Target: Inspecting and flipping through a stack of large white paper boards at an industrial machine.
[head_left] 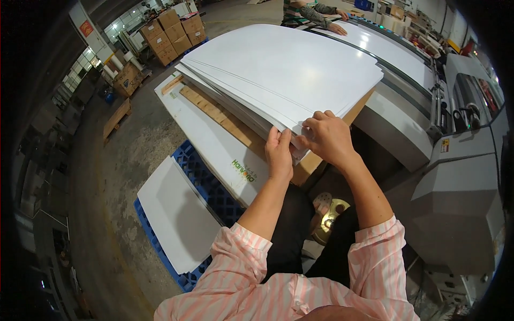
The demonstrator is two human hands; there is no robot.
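Pink-striped sleeves [242, 257] rise from the lower edge, and past them I see two bare hands working close together at the near corner of a stack of large white sheets [284, 69], which fills the upper middle of the frame. The left hand [279, 156] has its fingers up against the edge; the right hand [332, 138] bends its fingers over the corner, just beside it. I can't tell whether either one is pinching a sheet. A wooden plank [220, 119] shows along the stack's left side, over a white board [206, 144]. At lower left, smaller white sheets [174, 219] lie on a blue pallet [215, 193]. A grey machine [455, 214] stands at right. Farther off, a co-worker's hand [337, 29] rests on a white surface at top, and cardboard boxes [172, 33] are piled upper left.
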